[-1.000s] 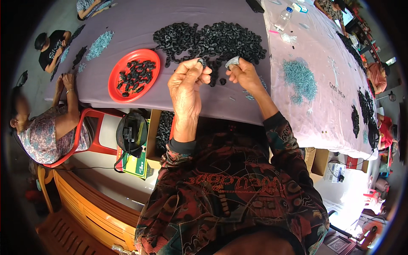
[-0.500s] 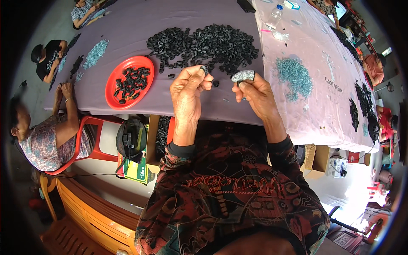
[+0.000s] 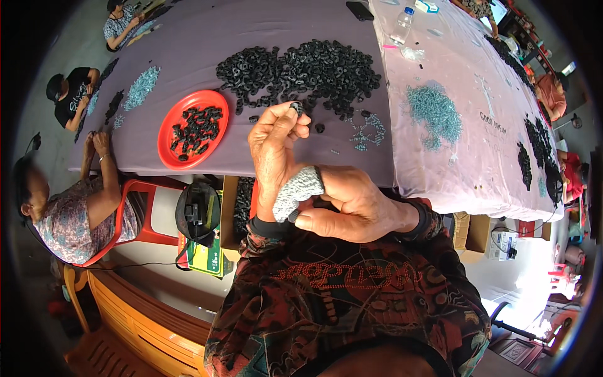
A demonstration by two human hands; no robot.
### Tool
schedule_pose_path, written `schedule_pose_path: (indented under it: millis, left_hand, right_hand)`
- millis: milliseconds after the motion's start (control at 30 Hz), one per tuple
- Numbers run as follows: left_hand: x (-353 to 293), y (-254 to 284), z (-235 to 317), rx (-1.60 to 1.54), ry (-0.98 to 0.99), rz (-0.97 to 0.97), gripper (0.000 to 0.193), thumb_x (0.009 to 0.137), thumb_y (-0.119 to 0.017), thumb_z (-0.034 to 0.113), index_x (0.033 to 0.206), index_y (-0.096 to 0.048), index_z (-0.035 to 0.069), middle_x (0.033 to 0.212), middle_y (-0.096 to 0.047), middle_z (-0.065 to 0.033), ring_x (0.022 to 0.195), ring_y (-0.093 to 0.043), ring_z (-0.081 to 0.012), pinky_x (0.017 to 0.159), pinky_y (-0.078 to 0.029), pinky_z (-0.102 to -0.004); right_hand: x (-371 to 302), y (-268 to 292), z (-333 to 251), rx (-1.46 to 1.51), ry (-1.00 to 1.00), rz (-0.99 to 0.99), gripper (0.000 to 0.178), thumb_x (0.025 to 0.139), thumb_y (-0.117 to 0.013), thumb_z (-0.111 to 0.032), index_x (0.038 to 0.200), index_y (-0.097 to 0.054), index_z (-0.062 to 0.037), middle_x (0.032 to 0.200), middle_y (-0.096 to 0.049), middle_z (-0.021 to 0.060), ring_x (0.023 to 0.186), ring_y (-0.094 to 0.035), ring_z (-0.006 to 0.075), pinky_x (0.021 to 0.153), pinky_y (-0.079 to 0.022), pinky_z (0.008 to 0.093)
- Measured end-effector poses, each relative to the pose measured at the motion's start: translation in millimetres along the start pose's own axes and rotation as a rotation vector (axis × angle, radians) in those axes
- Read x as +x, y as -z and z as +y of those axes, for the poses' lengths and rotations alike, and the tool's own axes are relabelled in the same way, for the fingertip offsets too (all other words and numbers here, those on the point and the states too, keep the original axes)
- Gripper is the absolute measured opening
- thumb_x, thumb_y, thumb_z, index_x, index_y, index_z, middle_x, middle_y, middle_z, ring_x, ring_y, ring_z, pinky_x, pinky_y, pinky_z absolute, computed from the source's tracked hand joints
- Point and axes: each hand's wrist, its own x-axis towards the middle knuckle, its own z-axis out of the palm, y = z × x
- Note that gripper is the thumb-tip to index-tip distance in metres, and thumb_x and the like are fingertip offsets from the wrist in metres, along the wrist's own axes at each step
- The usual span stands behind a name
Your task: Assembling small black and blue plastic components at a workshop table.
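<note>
Over the near edge of the table, my left hand (image 3: 273, 141) is closed, its thumb and fingertips pinching a small black ring-shaped part (image 3: 297, 109). My right hand (image 3: 358, 204) is close to the camera, in front of my left wrist. A grey knitted finger cover (image 3: 298, 188) sits on its index finger, and the thumb presses toward it. Something small and dark shows at the thumb tip, too little to name. Beyond my hands lies a large heap of similar black parts (image 3: 326, 69). Small silvery-blue pieces (image 3: 367, 131) are scattered on the cloth just past my right hand.
A red plate (image 3: 164, 135) with black pieces stands at left. A silvery-blue pile (image 3: 433, 116) lies on the pink cloth (image 3: 465, 182). Farther back are a clear bottle (image 3: 402, 26) and a dark phone (image 3: 360, 10). Other people sit around the table; one is near on a red chair (image 3: 147, 207).
My right hand has come off the table edge, toward me and left, in front of my left wrist, uncovering the scattered silvery-blue pieces. My left hand still pinches the black part, nearly in place.
</note>
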Motion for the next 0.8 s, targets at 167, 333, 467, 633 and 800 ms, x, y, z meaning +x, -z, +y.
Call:
schedule_pose_path:
  millis: [167, 333, 467, 633, 800]
  left_hand:
    - [1, -1, -6, -0.011, 0.015, -0.019, 0.011, 0.085, -0.057, 0.006, 0.091, -0.062, -0.001, 0.074, -0.063, -0.0086, 0.060, -0.054, -0.0107, 0.060, -0.044, -0.0227]
    - [3, 2, -5, 0.004, -0.019, -0.015, 0.012, 0.086, -0.055, 0.006, 0.093, -0.061, -0.002, 0.075, -0.064, -0.0093, 0.061, -0.056, -0.0133, 0.060, -0.046, -0.0244]
    - [4, 2, -7, -0.021, -0.029, -0.028, 0.011, 0.085, -0.056, 0.004, 0.093, -0.061, -0.001, 0.074, -0.064, -0.0093, 0.059, -0.056, -0.0113, 0.058, -0.045, -0.0224]
    - [1, 2, -6, -0.042, -0.015, -0.050, 0.013, 0.086, -0.055, 0.005, 0.095, -0.061, -0.002, 0.077, -0.064, -0.0110, 0.061, -0.057, -0.0146, 0.061, -0.047, -0.0256]
    - [1, 1, -4, -0.013, -0.007, -0.025, 0.013, 0.086, -0.054, 0.005, 0.094, -0.061, -0.003, 0.076, -0.064, -0.0110, 0.060, -0.057, -0.0148, 0.061, -0.047, -0.0259]
  right_hand:
    - [29, -27, -29, 0.183, 0.121, -0.094, 0.010, 0.079, -0.054, -0.004, 0.077, -0.047, 0.0022, 0.069, -0.048, 0.0109, 0.058, -0.052, 0.0201, 0.051, -0.042, 0.0333]
    - [59, -60, -77, 0.095, 0.104, -0.429, 0.017, 0.070, -0.059, -0.011, 0.071, -0.052, 0.0042, 0.072, -0.053, 0.0162, 0.063, -0.057, 0.0318, 0.052, -0.044, 0.0428]
    - [71, -70, -103, 0.414, 0.013, -0.624, 0.017, 0.076, -0.054, -0.010, 0.069, -0.047, 0.0036, 0.072, -0.052, 0.0179, 0.069, -0.055, 0.0313, 0.063, -0.043, 0.0401]
    - [69, -71, -104, 0.265, -0.009, -0.456, 0.015, 0.077, -0.054, -0.010, 0.078, -0.049, 0.0039, 0.081, -0.053, 0.0183, 0.074, -0.056, 0.0319, 0.066, -0.046, 0.0404]
    - [51, -56, -115, -0.116, 0.048, -0.214, 0.021, 0.080, -0.056, -0.014, 0.090, -0.050, 0.0037, 0.090, -0.054, 0.0164, 0.075, -0.059, 0.0305, 0.065, -0.051, 0.0366]
